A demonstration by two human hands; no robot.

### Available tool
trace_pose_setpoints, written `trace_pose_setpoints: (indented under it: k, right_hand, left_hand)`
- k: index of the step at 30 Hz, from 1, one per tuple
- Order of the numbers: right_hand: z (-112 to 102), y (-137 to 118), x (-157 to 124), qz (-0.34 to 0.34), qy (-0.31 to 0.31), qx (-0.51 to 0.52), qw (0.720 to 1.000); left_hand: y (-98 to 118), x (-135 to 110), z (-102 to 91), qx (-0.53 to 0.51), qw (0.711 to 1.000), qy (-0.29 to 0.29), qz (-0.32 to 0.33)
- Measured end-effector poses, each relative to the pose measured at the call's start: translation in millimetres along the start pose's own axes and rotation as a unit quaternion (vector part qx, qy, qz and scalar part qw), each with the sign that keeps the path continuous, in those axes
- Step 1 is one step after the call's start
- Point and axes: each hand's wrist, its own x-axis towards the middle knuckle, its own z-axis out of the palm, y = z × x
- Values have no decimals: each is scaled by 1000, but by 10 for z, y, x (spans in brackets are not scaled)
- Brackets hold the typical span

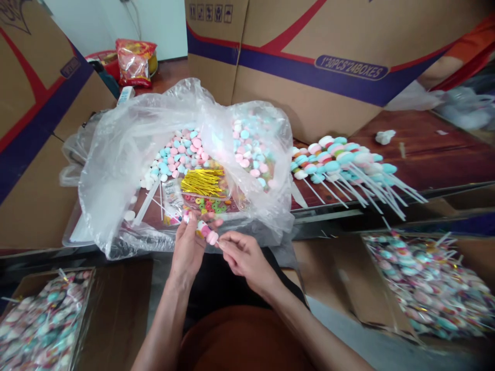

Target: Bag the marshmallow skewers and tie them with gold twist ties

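A marshmallow skewer (212, 237) with pink and white pieces and some small coloured ones is held low in front of me, tilted down to the right. My left hand (188, 250) grips its upper end, thumb on one side and fingers behind. With thumb and forefinger, my right hand (243, 257) pinches the skewer's thin stick just below the lowest pink piece. Just beyond my hands lie coloured gummy rings (216, 205) and a heap of gold twist ties (203, 182). Loose pastel marshmallows (176, 157) are piled behind them in a clear plastic bag (119, 139).
Finished-looking marshmallow skewers (340, 159) are stacked on the table at right, sticks toward me. Large cardboard cartons (286, 87) stand behind and left. Boxes of wrapped skewers (433, 283) sit low on both sides. A person's orange sleeve (474, 44) shows at far right.
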Motion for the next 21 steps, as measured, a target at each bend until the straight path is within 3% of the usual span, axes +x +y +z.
trace_pose_setpoints:
  k: [4, 9, 12, 17, 21]
  right_hand:
    - [-108, -91, 2, -86, -17, -151, 985]
    - [-47, -62, -10, -163, 23, -246, 955]
    - [32, 43, -26, -248, 56, -309, 917]
    - [81, 192, -61, -367, 71, -439, 817]
    - [102, 230, -19, -389, 128, -431, 804]
  left_hand:
    - [27, 11, -46, 12, 999, -28, -39]
    - [-55, -31, 22, 8, 1000, -16, -10]
    - [-110, -68, 64, 9, 1000, -17, 13]
    - [-97, -82, 70, 20, 1000, -4, 14]
    - [-124, -101, 77, 27, 999, -20, 3]
